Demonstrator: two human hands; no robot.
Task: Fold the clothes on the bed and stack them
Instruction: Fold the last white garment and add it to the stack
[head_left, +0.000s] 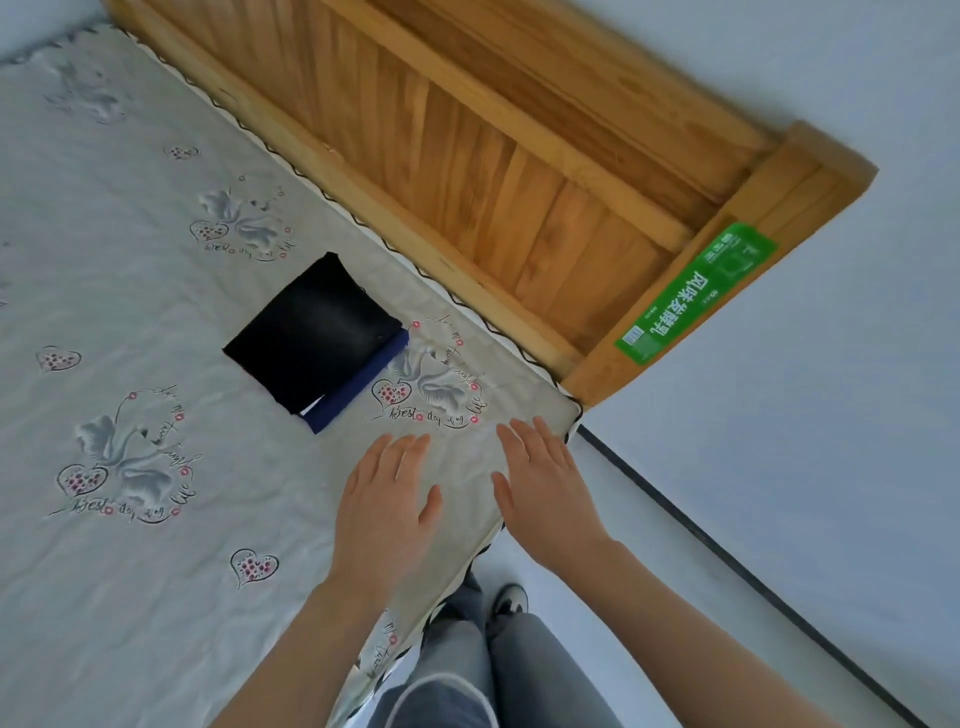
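A stack of folded clothes lies on the bed sheet (156, 322): a black folded garment (311, 332) on top of a blue folded garment (358, 384), with a sliver of white showing between them. My left hand (384, 504) hovers flat over the sheet, fingers straight, just below the stack. Beside it, my right hand (545, 483) is spread the same way near the bed's corner. Neither hand holds anything.
A wooden headboard (493, 171) runs along the far side of the bed, with a green labelled box (696, 291) stuck on its end post. White floor and a dark baseboard strip (727, 561) lie to the right. My legs and a shoe (509, 603) show below the bed's edge.
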